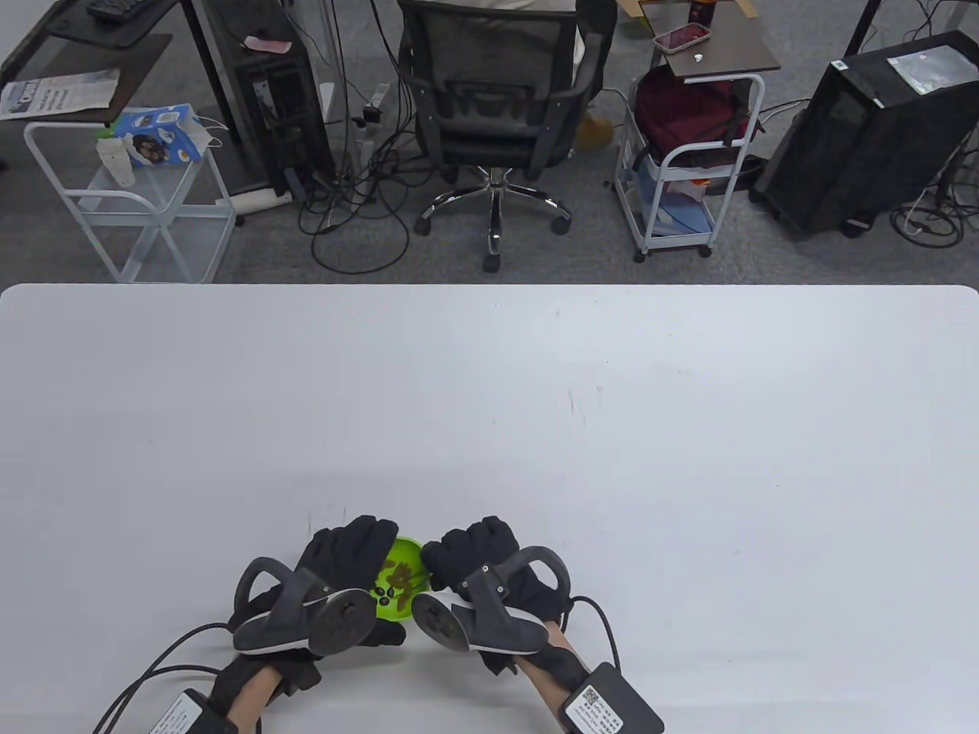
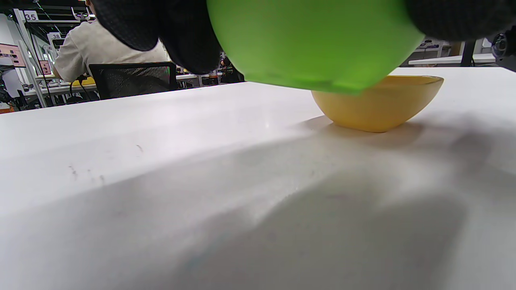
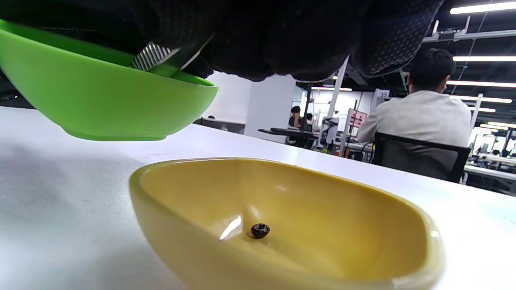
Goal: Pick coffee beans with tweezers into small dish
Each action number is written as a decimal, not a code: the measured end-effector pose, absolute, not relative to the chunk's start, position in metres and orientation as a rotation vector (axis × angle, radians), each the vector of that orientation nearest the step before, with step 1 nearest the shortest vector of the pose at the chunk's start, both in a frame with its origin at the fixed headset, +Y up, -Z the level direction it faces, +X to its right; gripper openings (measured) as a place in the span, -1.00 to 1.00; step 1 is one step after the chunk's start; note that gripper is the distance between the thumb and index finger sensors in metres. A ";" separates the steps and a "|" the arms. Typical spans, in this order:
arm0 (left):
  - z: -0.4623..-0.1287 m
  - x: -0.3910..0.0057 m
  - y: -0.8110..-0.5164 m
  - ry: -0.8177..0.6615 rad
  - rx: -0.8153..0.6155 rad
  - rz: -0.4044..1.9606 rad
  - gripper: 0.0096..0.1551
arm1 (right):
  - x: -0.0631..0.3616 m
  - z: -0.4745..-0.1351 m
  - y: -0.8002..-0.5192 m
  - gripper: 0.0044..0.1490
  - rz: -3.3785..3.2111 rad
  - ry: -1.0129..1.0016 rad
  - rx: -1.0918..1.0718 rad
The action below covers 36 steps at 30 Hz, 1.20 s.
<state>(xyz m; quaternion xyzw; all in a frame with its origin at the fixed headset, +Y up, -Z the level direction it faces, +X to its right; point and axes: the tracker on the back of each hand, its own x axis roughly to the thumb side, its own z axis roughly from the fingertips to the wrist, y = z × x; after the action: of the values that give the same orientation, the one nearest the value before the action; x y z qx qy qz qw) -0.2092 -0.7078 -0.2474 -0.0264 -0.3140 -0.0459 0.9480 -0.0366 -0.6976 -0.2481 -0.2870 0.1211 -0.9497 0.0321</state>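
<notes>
Yellow dish [image 3: 282,225] sitting on the desk [image 1: 489,397] near its front edge is already holding one dark coffee bean [image 3: 260,230]. Just above it, the left hand [image 1: 348,569] is gripping a lifted green bowl [image 1: 399,579] of beans, while the right hand [image 1: 482,562] is pinching ridged tweezers [image 3: 155,56] inside it. Best practice, I judge: be squeezing gently and carrying each bean low over the yellow rim.

Table view: high, looking down. Wrist views: near tabletop, close, both showing green dish [image 2: 314,44] and yellow dish [image 3: 282,225].
</notes>
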 end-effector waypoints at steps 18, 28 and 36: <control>-0.247 -0.209 -0.708 -0.641 -0.053 -0.096 0.46 | -0.039 -0.249 -0.698 -0.47 -2.910 0.345 -0.859; -0.247 -0.209 -0.708 -0.640 -0.052 -0.095 0.45 | -0.028 -0.253 -0.692 -0.47 -2.981 0.350 -0.830; -0.247 -0.209 -0.707 -0.638 -0.053 -0.094 0.46 | -0.013 -0.257 -0.686 -0.47 -3.044 0.362 -0.770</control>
<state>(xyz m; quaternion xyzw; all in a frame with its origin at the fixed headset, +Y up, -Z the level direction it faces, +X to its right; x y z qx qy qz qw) -0.2090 -0.7074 -0.2469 -0.0259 -0.3135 -0.0462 0.9481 -0.0130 -0.6863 -0.2571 -0.2436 0.1145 -0.9630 -0.0098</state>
